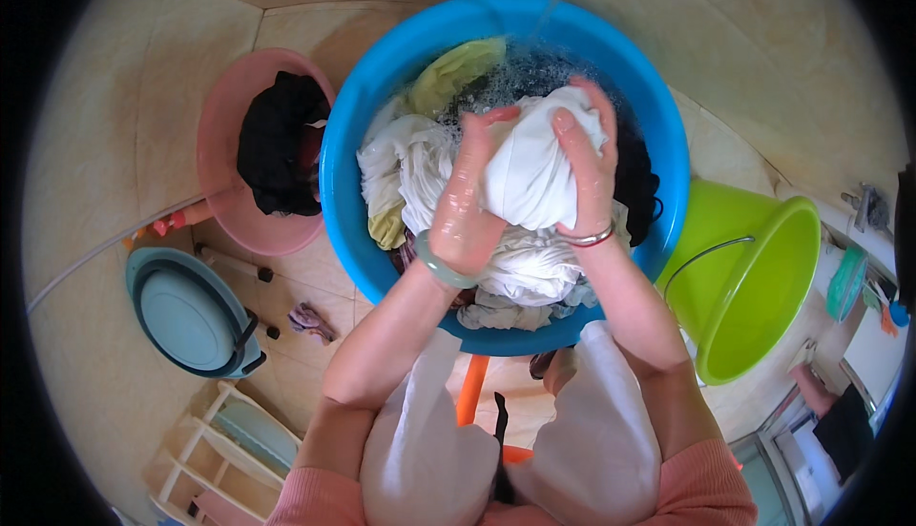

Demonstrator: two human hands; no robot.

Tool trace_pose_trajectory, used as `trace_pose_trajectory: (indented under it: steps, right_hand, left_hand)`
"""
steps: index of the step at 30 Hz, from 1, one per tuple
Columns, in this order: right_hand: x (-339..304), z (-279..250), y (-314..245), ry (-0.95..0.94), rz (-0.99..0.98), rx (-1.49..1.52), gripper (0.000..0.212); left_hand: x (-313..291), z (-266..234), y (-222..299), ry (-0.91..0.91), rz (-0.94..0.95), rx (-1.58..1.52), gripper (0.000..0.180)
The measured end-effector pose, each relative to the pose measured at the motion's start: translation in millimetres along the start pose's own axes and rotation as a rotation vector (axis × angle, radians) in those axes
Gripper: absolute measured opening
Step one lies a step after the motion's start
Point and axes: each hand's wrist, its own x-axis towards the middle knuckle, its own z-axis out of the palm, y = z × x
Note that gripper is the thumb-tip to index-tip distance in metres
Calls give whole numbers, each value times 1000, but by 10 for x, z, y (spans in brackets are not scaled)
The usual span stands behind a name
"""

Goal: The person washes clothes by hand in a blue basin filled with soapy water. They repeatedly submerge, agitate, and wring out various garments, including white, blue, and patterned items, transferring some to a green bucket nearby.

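Note:
Over a large blue basin [342, 154] of wet laundry, I hold a bunched white cloth [534, 168] between both hands. My left hand [468, 204] is wet and presses its palm and thumb side against the cloth's left side. On the other side, the fingers of my right hand [589, 159] wrap round the cloth. Below it in the basin lie more white garments [534, 268], a yellow-green piece [458, 73] and dark fabric [634, 178]. Bubbly water [534, 63] shows at the far side, where a thin stream comes down.
To the left stands a pink basin [215, 144] with black clothing [277, 144]. Nearer are a grey-blue folding basin [186, 321] and a cream rack [215, 459]. A lime-green bucket [716, 240] tilts at the right, close to a wall tap [866, 206]. A small crumpled cloth [310, 323] lies on the tiles.

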Motion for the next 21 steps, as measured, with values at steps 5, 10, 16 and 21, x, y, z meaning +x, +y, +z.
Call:
trace_pose_trajectory:
  steps: [5, 10, 16, 21]
  right_hand:
    - [-42, -54, 223, -101, 566, 514, 48]
    - [-135, -37, 71, -252, 728, 658, 54]
    - [-143, -215, 298, -373, 821, 873, 37]
    - [-180, -146, 188, -336, 994, 931, 35]
  left_hand:
    - [133, -44, -260, 386, 666, 873, 27]
    - [60, 23, -140, 74, 1097, 1277, 29]
    - [16, 119, -5, -358, 1307, 1426, 29]
    - [-138, 155, 33, -540, 1305, 1490, 23]
